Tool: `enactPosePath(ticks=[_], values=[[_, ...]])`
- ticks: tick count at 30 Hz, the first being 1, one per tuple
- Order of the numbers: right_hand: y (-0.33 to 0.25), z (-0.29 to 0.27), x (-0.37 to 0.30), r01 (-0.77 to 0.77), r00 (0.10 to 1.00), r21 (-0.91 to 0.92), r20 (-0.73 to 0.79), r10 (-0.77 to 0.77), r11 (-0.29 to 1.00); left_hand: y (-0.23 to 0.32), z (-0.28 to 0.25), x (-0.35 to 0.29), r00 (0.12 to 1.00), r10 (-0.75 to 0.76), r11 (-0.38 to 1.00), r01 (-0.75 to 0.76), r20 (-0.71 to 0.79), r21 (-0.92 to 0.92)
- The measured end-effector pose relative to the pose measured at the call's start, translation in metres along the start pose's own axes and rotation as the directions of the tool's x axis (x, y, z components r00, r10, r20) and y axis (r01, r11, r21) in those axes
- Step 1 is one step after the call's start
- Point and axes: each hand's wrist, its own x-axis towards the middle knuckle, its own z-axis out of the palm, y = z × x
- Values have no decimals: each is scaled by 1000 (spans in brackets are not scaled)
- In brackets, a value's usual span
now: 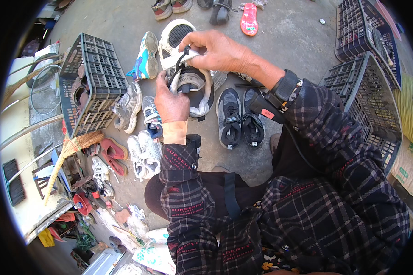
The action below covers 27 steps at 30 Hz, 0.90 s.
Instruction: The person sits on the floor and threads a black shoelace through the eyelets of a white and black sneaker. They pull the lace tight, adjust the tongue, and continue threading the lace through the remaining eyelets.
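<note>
A white-and-black sneaker (177, 35) is held up in front of me, its mesh toe pointing away and its padded collar toward me. My left hand (173, 103) is closed on the near left side of it, by the opening. The fingers of my right hand (218, 51) are pinched over the shoe's upper, at a black shoelace (178, 71) and a white band beneath it. Part of the lacing is hidden behind the fingers. On the ground to the right of the sneaker stands a pair of dark grey sneakers (230, 117), side by side.
Left of my hands are a blue-and-white sneaker (147, 54), white sneakers (144, 153) and red shoes (114, 151). A black plastic crate (98, 68) stands behind them, near a straw broom (80, 142). More crates (371, 101) are at right. A red insole (249, 19) lies far ahead.
</note>
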Motion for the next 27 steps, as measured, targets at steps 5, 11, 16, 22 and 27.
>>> enactPosePath(ticks=[5,11,16,22,27], values=[[-8,-4,2,28,999,168,23,-32,985,-4,0,-2,999,-44,995,42,17,94],[-16,-6,-3,-4,998,457,58,-25,889,-10,2,3,1000,-21,985,22,-5,171],[-10,-6,0,-29,998,769,-15,64,639,-5,3,2,999,32,992,-37,39,124],[4,-12,2,-24,983,885,-63,171,465,16,-12,-2,951,224,971,-198,215,-138],[6,-13,1,-63,975,923,-23,219,380,28,-26,0,944,259,950,-211,205,-231]])
